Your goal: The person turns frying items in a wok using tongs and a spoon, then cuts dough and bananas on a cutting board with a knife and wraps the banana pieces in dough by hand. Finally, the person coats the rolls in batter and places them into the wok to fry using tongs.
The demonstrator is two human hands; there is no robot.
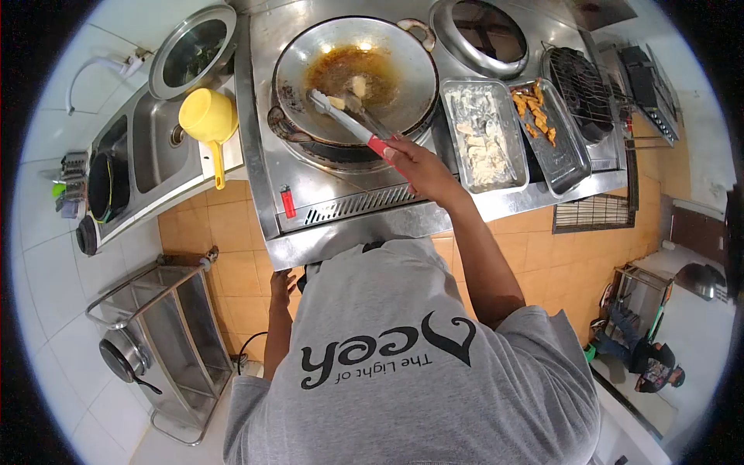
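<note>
My right hand [421, 167] is closed around the red grips of metal tongs [349, 122]. The tongs reach over a large wok [298, 58] with brownish oil [364, 74] at its bottom. A pale piece of food [337, 102] shows by the tong tips; whether it is gripped I cannot tell. Another battered piece [359, 85] lies in the bubbling oil. Low beside the stove's front edge hangs my left hand [284, 285], fingers loosely apart, holding nothing visible. Right of the wok, one tray [508, 174] holds flour-coated pieces and another tray [570, 159] holds browned fried pieces [535, 112].
A red lighter [287, 201] lies on the steel stove top [260, 155]. Left are a yellow dipper [208, 115], a sink [159, 151] and a metal bowl [172, 54]. A round lid [446, 31] and a grill rack [577, 85] stand behind the trays. Another person [651, 364] sits far right.
</note>
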